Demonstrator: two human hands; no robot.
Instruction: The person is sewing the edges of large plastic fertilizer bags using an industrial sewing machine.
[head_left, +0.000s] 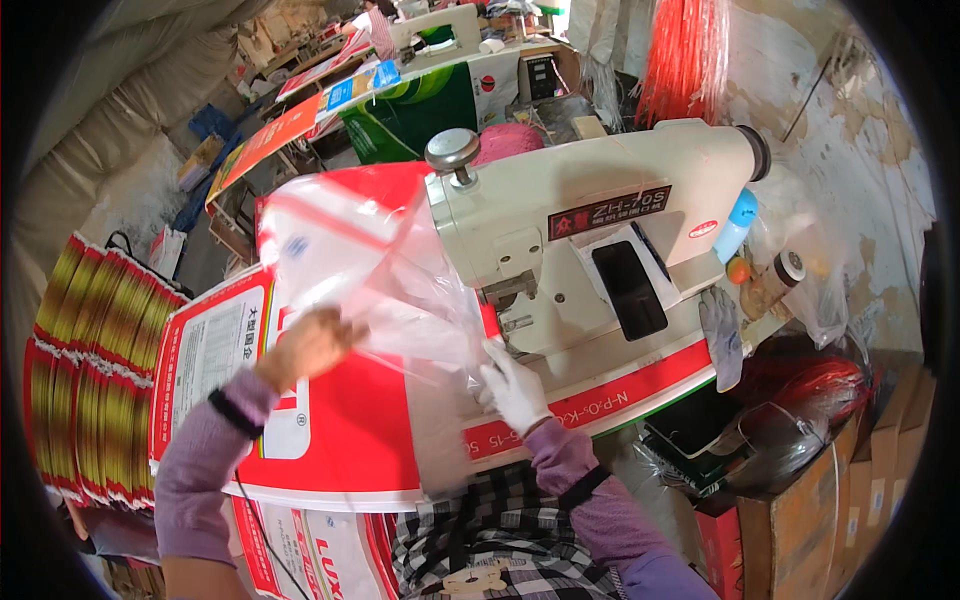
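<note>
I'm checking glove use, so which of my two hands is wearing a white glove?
Your right hand, the one nearer the sewing machine, wears the white glove; your left hand, over the red-and-white printed material, shows bare skin.

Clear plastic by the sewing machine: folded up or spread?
Spread, though creased: the clear plastic fans out wide over the red sack, with red showing through.

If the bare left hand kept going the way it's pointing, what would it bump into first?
Probably the clear plastic film, just right of the left hand. They look very close, maybe already touching, but blur makes the depth hard to tell.
</note>
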